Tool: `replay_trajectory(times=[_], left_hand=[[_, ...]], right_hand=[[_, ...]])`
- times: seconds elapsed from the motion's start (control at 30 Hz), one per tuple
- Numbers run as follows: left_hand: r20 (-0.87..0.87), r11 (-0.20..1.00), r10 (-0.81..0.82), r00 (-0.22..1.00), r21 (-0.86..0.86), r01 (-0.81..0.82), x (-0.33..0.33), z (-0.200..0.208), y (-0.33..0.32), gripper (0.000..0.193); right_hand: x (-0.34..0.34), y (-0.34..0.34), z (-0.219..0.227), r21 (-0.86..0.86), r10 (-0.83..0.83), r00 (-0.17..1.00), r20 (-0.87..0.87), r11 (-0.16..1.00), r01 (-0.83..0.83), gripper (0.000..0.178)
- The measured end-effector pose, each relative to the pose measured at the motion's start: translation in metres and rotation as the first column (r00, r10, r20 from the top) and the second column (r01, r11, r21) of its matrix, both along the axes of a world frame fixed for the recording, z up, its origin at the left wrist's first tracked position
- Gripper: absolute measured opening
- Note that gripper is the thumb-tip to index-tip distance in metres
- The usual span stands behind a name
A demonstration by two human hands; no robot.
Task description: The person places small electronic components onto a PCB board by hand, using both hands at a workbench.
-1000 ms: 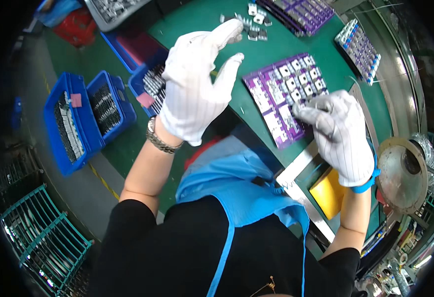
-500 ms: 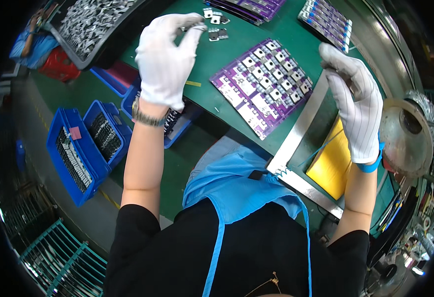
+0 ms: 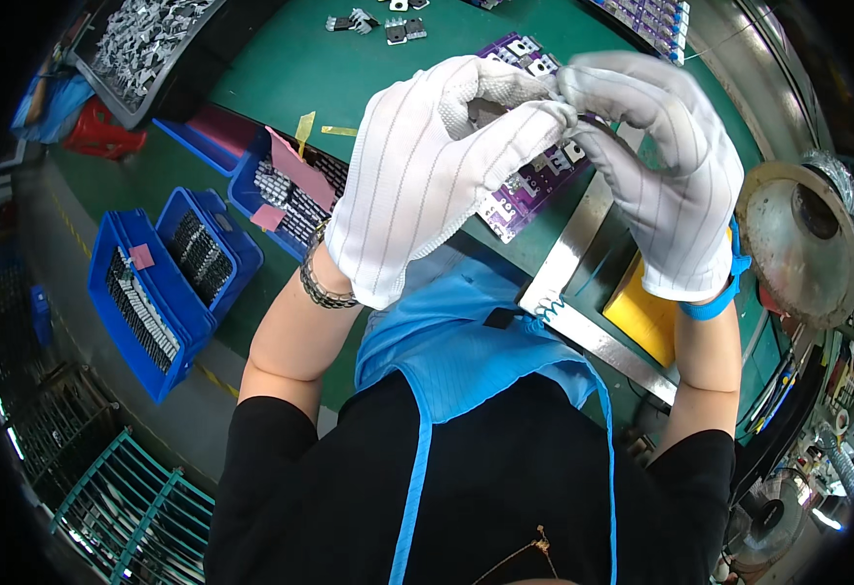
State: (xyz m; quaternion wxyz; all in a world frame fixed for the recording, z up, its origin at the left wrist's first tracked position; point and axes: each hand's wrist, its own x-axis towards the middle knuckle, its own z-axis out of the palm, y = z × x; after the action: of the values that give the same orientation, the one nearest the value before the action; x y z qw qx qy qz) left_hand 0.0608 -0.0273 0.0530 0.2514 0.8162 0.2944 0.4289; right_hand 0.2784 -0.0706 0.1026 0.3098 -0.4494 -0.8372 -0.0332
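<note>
My left hand (image 3: 427,175) and my right hand (image 3: 666,161), both in white striped gloves, meet fingertip to fingertip above the purple circuit board (image 3: 510,210). Thumb and fingers are pinched on each hand; whatever lies between them is too small and covered to make out. Much of the board is hidden behind the gloves. Rows of black-and-silver components show at its far edge. A few loose components of the same look (image 3: 406,32) lie on the green table (image 3: 281,73), beyond my left hand.
A black bin (image 3: 159,102) heaped with small metal parts stands at the far left. Blue bins (image 3: 139,312) holding rows of parts sit lower left. A metal frame bar (image 3: 583,229) and yellow block (image 3: 641,317) lie by my right forearm. More purple boards (image 3: 656,24) are at the back.
My left hand has left the loose components and come right and nearer. My right hand has moved slightly left, so the fingertips now meet over the board. The view has shifted a little.
</note>
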Motion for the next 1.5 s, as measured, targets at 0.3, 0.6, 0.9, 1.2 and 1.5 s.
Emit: replay_trajectory(times=[0.3,0.6,0.9,1.2,1.5], left_hand=[[0.047,0.995,0.082,0.996,-0.064,-0.079,0.003,-0.013,-0.018,0.039],[-0.292,0.950,0.072,0.954,0.311,0.023,-0.019,-0.043,-0.032,0.070],[-0.279,0.936,0.117,0.953,0.351,-0.012,-0.014,-0.048,-0.034,0.066],[-0.035,0.975,0.122,0.992,0.190,-0.113,-0.037,-0.037,-0.033,0.067],[-0.016,0.977,0.160,0.987,0.144,-0.156,-0.049,-0.042,-0.031,0.070]], right_hand=[[0.012,-0.006,-0.014,0.049,-0.103,0.992,0.074,0.994,0.100,0.031],[0.034,-0.007,-0.021,-0.337,0.159,0.981,0.113,0.935,-0.113,0.030],[0.042,0.004,-0.020,-0.341,0.327,0.908,0.262,0.912,-0.229,0.043],[0.037,-0.005,-0.023,-0.373,0.255,0.914,0.315,0.919,-0.128,0.050],[0.034,-0.008,-0.024,-0.332,0.210,0.905,0.370,0.940,-0.082,0.049]])
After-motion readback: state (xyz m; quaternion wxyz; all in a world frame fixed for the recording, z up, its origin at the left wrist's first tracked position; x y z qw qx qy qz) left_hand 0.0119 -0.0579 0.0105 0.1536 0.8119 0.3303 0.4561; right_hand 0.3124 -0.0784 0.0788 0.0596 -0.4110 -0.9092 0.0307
